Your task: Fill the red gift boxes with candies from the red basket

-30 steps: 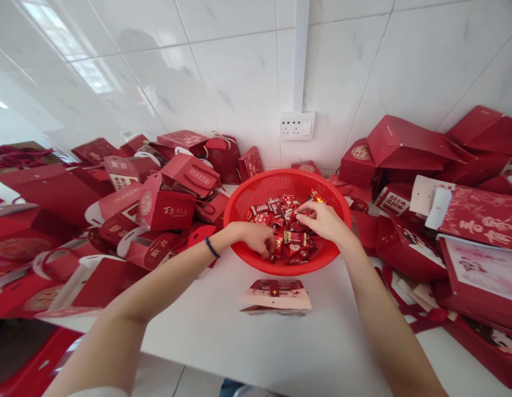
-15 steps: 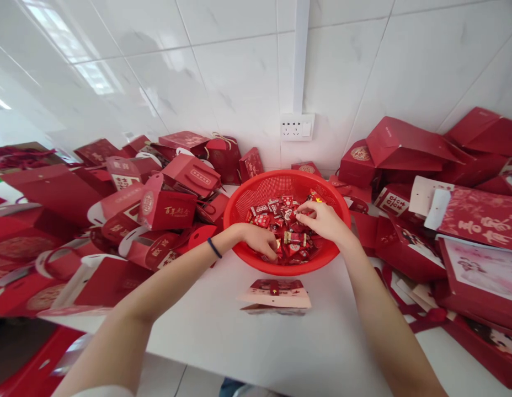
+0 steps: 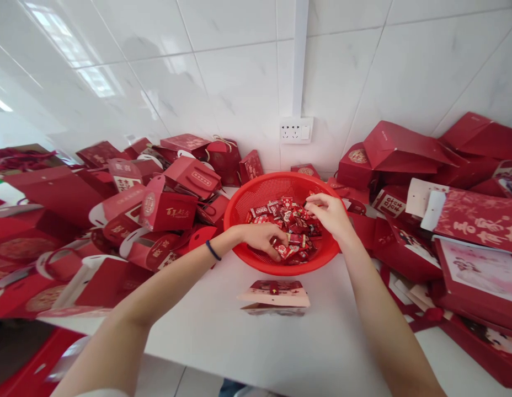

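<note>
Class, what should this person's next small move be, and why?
Perhaps the left hand should close its grip on the wrapped sweets beneath it: it reaches down among them inside the red basket, though whether it holds any is hard to see.

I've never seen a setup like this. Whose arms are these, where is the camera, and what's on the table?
There is no machine here: these are a person's own bare arms. The camera is worn on their head, looking forward and down. On the white table sits a red basket full of small wrapped packets. Nearer the person is a red and pale pink carton; red boxes crowd both sides. The left hand has its fingers down among the packets; the right hand is over the basket's other side, fingertips close together. Whether either grips a packet is too small to tell.
</note>
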Available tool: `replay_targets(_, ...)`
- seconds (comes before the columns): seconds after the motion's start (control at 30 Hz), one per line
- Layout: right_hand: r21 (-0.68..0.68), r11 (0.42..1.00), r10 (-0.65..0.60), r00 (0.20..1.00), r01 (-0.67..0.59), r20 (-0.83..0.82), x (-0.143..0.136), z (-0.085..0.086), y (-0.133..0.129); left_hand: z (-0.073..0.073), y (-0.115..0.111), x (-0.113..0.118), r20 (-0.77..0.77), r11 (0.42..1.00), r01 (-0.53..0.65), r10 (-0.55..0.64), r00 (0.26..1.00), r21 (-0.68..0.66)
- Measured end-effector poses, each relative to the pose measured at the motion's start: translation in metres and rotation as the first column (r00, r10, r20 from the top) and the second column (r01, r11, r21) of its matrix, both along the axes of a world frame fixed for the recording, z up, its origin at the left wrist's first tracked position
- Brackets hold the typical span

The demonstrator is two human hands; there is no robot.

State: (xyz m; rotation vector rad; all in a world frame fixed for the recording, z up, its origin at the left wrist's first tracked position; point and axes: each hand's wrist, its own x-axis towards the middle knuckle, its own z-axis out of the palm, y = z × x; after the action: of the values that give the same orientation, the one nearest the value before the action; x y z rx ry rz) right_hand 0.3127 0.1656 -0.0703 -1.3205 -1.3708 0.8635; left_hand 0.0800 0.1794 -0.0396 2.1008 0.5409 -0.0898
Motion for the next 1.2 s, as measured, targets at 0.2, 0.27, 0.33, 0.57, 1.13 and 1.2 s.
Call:
replay_targets(0.2,-0.005,1.0,0.028,0.998,-0.028,-0.059,-0.001,0.005,-0.003,0.009,0.001,0.005,0.083,0.981,-0.159,0.15,0.985,0.115)
replay_targets(0.27,-0.01,0.998,0.061,0.996,-0.062,-0.066,-0.003,0.009,-0.005,0.011,0.002,0.007,0.139,0.945,-0.264,0.24,0.961,0.193)
replay_targets(0.33,-0.025,0.992,0.122,0.99,-0.124,-0.066,-0.005,0.012,-0.009,0.014,0.004,0.01,0.181,0.9,-0.359,0.321,0.929,0.248)
replay_targets(0.57,-0.08,0.966,0.23,0.958,-0.247,-0.173,-0.008,0.018,-0.014,0.018,0.017,0.033,0.289,0.809,-0.49,0.409,0.866,0.325)
replay_targets(1.13,-0.014,0.999,-0.045,0.88,0.044,-0.473,0.003,0.022,-0.005,-0.019,0.045,0.062,0.009,0.912,-0.053,0.054,0.998,0.406)
replay_targets(1.2,-0.016,0.999,-0.052,0.867,0.051,-0.495,0.002,0.022,-0.005,-0.017,0.046,0.06,0.023,0.912,-0.147,0.15,0.988,0.383)
